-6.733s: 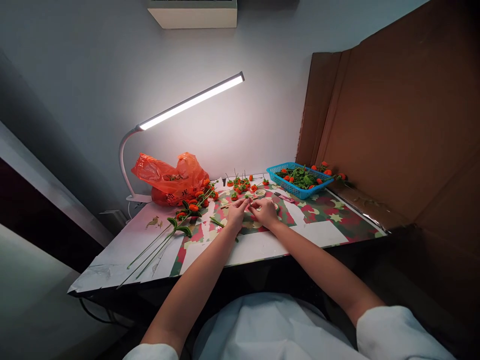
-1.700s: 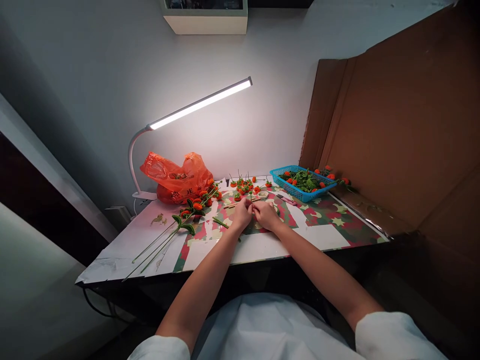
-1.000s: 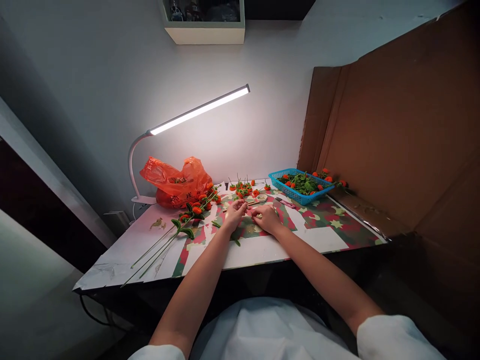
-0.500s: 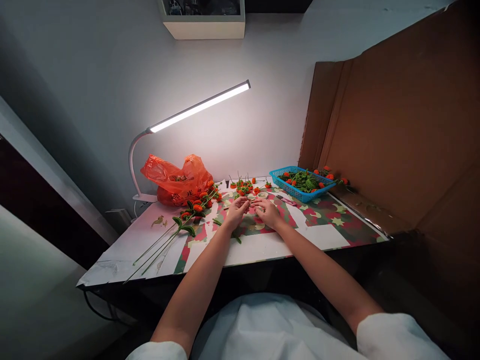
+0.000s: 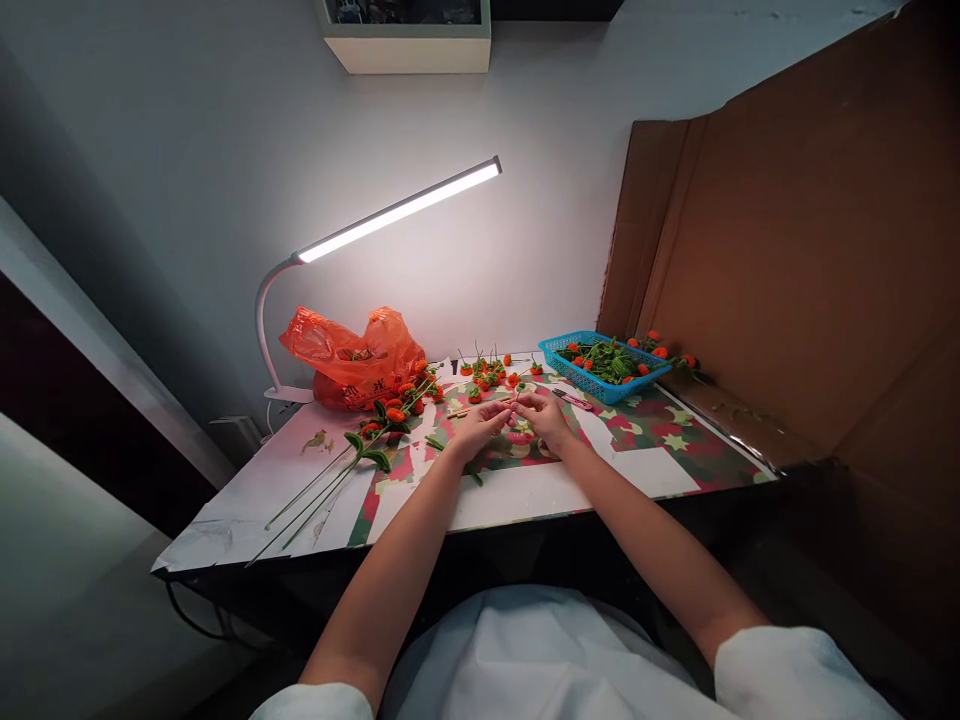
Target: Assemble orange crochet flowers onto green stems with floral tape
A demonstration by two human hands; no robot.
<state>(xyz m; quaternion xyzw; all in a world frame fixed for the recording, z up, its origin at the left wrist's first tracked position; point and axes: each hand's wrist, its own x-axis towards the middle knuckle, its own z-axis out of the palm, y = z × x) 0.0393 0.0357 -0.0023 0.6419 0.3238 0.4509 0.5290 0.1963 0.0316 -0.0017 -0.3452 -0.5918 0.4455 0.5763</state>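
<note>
My left hand [image 5: 481, 428] and my right hand [image 5: 546, 420] meet over the middle of the table, fingertips pinched together. Whatever lies between the fingers is too small to make out. A thin brown stick [image 5: 457, 413] shows just past my left fingers; whether it is held or lying down I cannot tell. Beyond the hands sit several small orange flowers with green bases [image 5: 489, 377], some with wire stems pointing up. Pink-handled scissors [image 5: 574, 400] lie right of my right hand. Short green pieces [image 5: 474, 476] rest near my left wrist.
At the left, long-stemmed orange flowers [image 5: 395, 413] lie before an orange plastic bag [image 5: 360, 365]. A blue basket [image 5: 611, 392] of green stems and orange flowers stands at the back right, beside a cardboard wall [image 5: 787, 280]. A lit lamp [image 5: 401, 212] hangs above.
My right hand has moved slightly and its fingers have come together against my left fingertips. A pale ring-shaped roll seen beyond the hands before is now mostly hidden.
</note>
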